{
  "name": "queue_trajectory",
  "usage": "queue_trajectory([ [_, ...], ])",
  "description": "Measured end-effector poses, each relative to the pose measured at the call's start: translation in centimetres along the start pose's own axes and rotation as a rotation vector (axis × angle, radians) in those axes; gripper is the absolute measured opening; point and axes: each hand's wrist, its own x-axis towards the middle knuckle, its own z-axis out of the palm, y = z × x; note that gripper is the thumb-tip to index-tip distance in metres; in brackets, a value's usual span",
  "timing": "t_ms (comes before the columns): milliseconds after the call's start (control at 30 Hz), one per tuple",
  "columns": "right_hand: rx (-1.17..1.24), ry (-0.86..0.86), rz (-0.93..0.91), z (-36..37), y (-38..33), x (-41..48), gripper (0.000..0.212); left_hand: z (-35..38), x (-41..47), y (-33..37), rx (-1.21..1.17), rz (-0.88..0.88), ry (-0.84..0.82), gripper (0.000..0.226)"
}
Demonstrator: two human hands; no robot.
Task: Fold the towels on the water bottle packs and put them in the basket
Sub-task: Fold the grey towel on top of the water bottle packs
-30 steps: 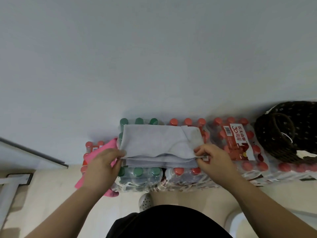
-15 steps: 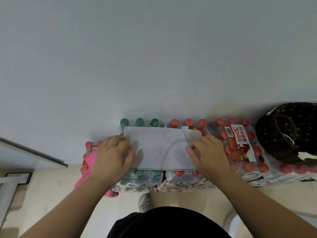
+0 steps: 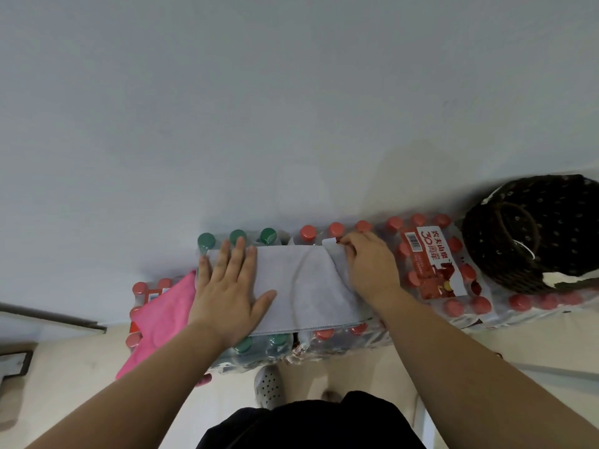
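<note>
A grey towel (image 3: 301,283), folded into a band, lies across the green-capped and red-capped water bottle packs (image 3: 431,264). My left hand (image 3: 230,286) presses flat on its left end with fingers straight. My right hand (image 3: 369,264) rests on its right end, and its fingertips pinch the towel's far right corner by a white tag. A pink towel (image 3: 162,315) hangs over the lower pack at the left. The dark woven basket (image 3: 531,234) stands on the packs at the far right.
A plain pale wall rises right behind the packs. Below the packs is a light floor with my shoe (image 3: 267,385). A white cloth edge (image 3: 564,278) shows at the basket's rim. A grey ledge (image 3: 48,319) runs at the left.
Both hands carried the towel's near edge away from me, folding it over. They now lie on top of the towel, further back, the left one flat.
</note>
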Motion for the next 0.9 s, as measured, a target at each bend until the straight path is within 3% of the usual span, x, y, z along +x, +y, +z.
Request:
queue_trajectory([
  [133, 0.009, -0.032, 0.075, -0.6, 2.1, 0.9, 0.015, 0.1, 0.1, 0.0, -0.01, -0.001, 0.008, 0.088],
  [267, -0.13, -0.025, -0.023, -1.1, 1.3, 0.7, 0.017, 0.2, 0.1, 0.1, -0.015, -0.022, -0.005, 0.09],
  [333, -0.244, -0.035, -0.113, -1.1, -0.9, -0.5, 0.036, 0.0, 0.2, 0.2, -0.016, -0.033, -0.006, 0.092],
  [433, -0.295, -0.253, -0.24, -0.4, -4.1, -2.8, 0.071, -0.2, 0.1, 0.4, -0.007, -0.04, -0.008, 0.094],
  [533, -0.348, -0.41, -0.292, 1.2, -4.6, -4.7, 0.083, -0.3, 0.0, 0.4, -0.012, -0.051, 0.0, 0.096],
  [733, -0.345, -0.386, -0.315, 1.8, -3.4, -5.2, 0.091, -0.2, -0.1, 0.2, -0.05, -0.067, 0.033, 0.095],
  [900, -0.404, -0.393, -0.256, 1.2, -5.1, -5.1, 0.091, 0.1, -1.6, -1.3, -0.213, -0.238, 0.086, 0.078],
])
